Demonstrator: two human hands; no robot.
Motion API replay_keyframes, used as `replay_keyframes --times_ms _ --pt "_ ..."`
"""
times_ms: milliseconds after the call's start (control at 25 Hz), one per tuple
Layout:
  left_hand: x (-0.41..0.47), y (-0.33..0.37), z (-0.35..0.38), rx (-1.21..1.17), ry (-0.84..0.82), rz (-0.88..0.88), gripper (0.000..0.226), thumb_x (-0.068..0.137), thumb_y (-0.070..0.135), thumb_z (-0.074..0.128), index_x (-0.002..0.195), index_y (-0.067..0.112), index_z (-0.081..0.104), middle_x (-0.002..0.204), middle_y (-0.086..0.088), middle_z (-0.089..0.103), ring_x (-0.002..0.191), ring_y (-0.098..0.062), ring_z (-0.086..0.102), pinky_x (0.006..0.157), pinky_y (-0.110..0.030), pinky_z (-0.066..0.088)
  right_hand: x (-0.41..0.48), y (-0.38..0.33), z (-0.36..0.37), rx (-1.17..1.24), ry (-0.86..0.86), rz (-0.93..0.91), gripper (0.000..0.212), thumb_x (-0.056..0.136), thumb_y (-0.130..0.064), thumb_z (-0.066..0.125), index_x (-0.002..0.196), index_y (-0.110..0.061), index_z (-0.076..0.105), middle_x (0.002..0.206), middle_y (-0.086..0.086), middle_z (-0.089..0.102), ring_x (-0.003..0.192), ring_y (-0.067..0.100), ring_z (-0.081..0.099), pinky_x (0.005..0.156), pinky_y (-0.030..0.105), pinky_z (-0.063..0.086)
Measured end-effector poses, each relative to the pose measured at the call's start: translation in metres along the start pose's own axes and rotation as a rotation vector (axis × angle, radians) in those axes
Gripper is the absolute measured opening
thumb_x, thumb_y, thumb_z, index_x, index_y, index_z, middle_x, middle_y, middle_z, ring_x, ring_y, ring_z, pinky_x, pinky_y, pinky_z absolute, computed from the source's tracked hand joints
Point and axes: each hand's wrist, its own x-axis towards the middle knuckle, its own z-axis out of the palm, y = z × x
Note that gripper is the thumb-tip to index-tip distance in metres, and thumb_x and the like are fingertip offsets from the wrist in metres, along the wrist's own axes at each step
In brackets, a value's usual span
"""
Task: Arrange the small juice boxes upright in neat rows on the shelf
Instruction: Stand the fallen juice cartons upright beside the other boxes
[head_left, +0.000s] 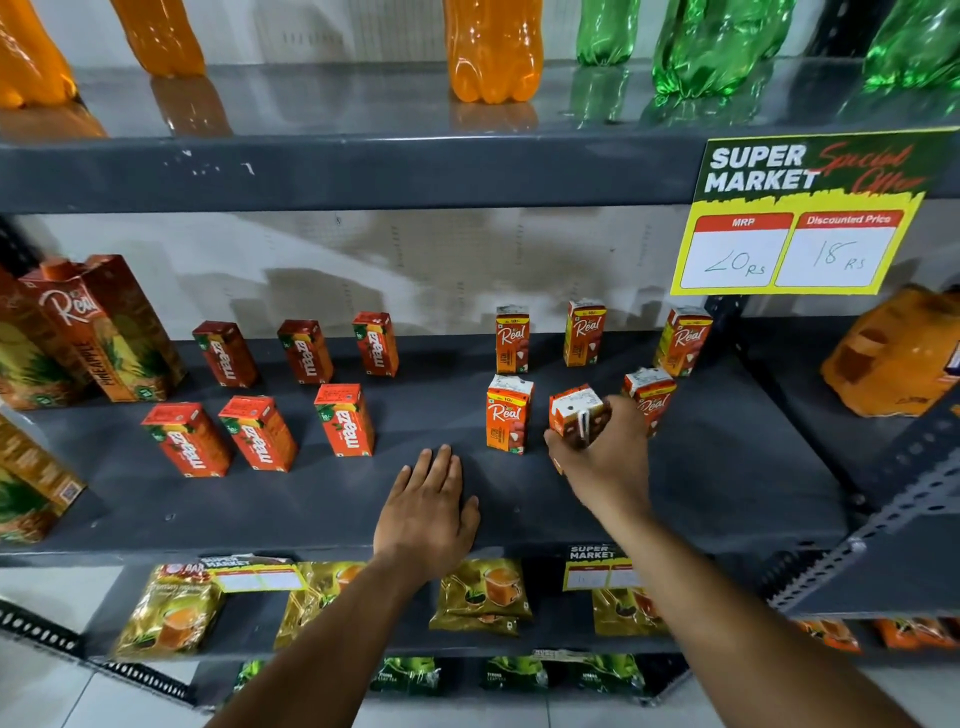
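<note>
On the dark grey shelf stand two groups of small juice boxes. At the left, several red Maaza boxes are upright in two rows. At the right, orange Real boxes stand upright in two rows. My right hand grips one Real box, tilted, with its white top toward me, in the front row between two upright boxes. Another Real box is partly hidden behind that hand. My left hand lies flat on the shelf's front, fingers apart, holding nothing.
Tall Real pineapple cartons stand at the shelf's left end. An orange packet lies at the right. A yellow price sign hangs from the upper shelf, which carries orange and green bottles. Tea packets lie below.
</note>
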Motion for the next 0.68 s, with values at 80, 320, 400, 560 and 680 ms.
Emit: replay_keyframes --times_ms 80,320,400,560,680 --pt "-0.001 0.0 0.0 -0.003 -0.001 -0.002 0.064 0.096 0.047 0.014 0.149 0.012 0.009 0.16 -0.005 0.004 0.146 -0.021 -0.003 0.116 -0.037 0.0 -0.009 0.0 0.019 0.094 0.066 0.104 0.064 0.065 -0.031 0.085 0.112 -0.015 0.045 0.114 0.008 0.053 0.105 0.026 0.057 0.073 0.034 0.051" --pt "0.0 -0.001 0.001 -0.009 0.003 -0.005 0.063 0.098 0.047 0.018 0.149 0.012 0.009 0.16 -0.005 0.002 0.146 -0.021 -0.003 0.117 -0.038 0.0 -0.015 -0.011 -0.002 0.082 0.05 0.017 0.092 0.064 -0.053 0.08 0.132 -0.013 0.034 0.132 0.01 0.039 0.121 0.023 0.042 0.084 0.034 0.042" --pt "0.0 -0.002 0.002 0.001 -0.005 0.002 0.063 0.098 0.047 0.017 0.15 0.011 0.009 0.16 -0.005 0.002 0.146 -0.021 -0.003 0.118 -0.038 0.001 0.001 -0.023 -0.016 -0.164 -0.065 -0.059 0.088 0.067 -0.066 0.069 0.135 -0.019 0.038 0.136 0.009 0.042 0.123 0.025 0.045 0.087 0.04 0.047" --pt "0.0 -0.001 0.002 -0.011 -0.017 -0.008 0.063 0.098 0.047 0.017 0.15 0.012 0.008 0.161 -0.005 0.001 0.146 -0.021 -0.004 0.118 -0.039 0.001 0.035 -0.045 -0.026 -0.631 -0.379 -0.171 0.057 0.076 -0.059 0.064 0.118 -0.021 0.058 0.117 0.006 0.064 0.103 0.024 0.06 0.077 0.036 0.053" --pt "0.001 -0.002 0.003 -0.018 -0.014 0.0 0.063 0.098 0.047 0.017 0.15 0.011 0.008 0.16 -0.005 0.001 0.146 -0.021 -0.004 0.118 -0.038 0.001 0.053 -0.055 -0.039 -0.667 -0.679 -0.308 0.049 0.079 -0.025 0.071 0.125 -0.023 0.055 0.129 0.005 0.06 0.112 0.023 0.057 0.085 0.036 0.052"
